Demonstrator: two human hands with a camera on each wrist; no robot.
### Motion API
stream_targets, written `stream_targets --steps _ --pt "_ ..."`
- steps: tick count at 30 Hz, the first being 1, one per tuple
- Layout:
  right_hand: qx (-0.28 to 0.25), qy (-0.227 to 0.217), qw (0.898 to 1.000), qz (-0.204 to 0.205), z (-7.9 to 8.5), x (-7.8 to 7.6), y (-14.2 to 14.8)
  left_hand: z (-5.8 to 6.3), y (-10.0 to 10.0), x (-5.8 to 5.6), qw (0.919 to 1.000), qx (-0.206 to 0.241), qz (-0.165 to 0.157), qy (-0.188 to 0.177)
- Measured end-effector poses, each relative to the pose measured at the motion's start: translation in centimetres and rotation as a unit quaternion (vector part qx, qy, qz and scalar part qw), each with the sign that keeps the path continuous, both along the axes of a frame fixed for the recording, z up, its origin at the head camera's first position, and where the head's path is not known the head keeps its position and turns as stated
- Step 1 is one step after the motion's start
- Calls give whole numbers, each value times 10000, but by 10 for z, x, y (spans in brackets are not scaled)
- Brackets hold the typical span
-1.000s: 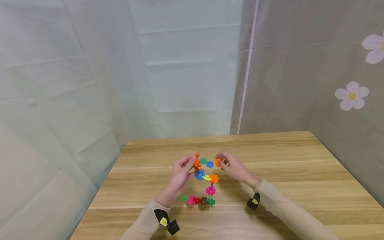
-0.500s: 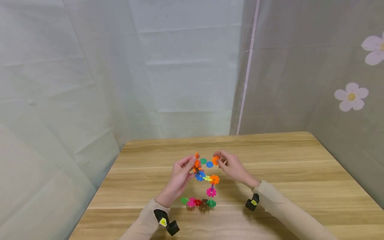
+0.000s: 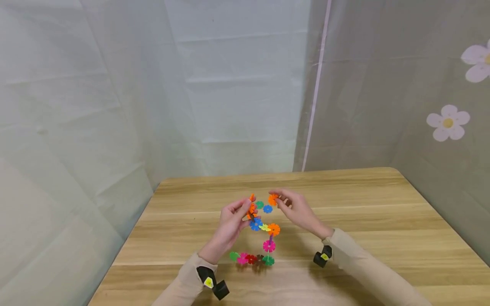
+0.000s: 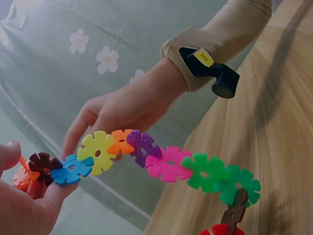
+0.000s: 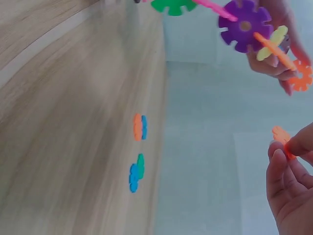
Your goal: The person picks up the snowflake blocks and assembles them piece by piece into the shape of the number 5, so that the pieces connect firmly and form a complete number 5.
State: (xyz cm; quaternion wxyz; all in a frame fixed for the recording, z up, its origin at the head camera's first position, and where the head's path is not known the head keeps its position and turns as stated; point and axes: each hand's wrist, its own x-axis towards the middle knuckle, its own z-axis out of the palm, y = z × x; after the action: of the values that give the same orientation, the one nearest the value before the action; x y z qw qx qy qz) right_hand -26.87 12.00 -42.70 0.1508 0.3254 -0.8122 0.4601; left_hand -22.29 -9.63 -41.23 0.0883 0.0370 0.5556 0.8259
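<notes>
My left hand (image 3: 232, 221) pinches the upper end of a chain of interlocking flower-shaped plastic discs, by its orange discs (image 4: 24, 177). From there the chain runs through brown, blue (image 4: 72, 170), yellow (image 4: 98, 152), orange, purple (image 4: 143, 148), pink and green discs. Its lower row, with a red disc (image 3: 251, 259) and a light green end disc (image 3: 234, 256), lies low over the tabletop. Thumb and fingers of my right hand (image 3: 297, 211) pinch a single orange disc (image 3: 273, 199), raised to the right of the left hand and apart from the chain.
On the wooden table (image 3: 344, 246), a green disc (image 3: 259, 205) and a blue disc (image 3: 267, 209) lie beyond the chain. The right wrist view also shows an orange disc (image 5: 137, 127) against a blue one. Cloth curtains (image 3: 245, 106) hang behind the table.
My right hand has moved a little left and farther up in the head view, bringing the orange disc closer to the left hand. The left hand and chain have barely shifted.
</notes>
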Motion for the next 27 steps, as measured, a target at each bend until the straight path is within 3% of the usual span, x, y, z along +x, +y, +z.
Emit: stream_targets --steps 13,27 --pt "-392 418 9982 159 15 6 -3 3 2 1 9976 -344 -510 315" --pt "-832 761 9931 320 26 14 -7 2 7 2 9944 -559 -823 361"
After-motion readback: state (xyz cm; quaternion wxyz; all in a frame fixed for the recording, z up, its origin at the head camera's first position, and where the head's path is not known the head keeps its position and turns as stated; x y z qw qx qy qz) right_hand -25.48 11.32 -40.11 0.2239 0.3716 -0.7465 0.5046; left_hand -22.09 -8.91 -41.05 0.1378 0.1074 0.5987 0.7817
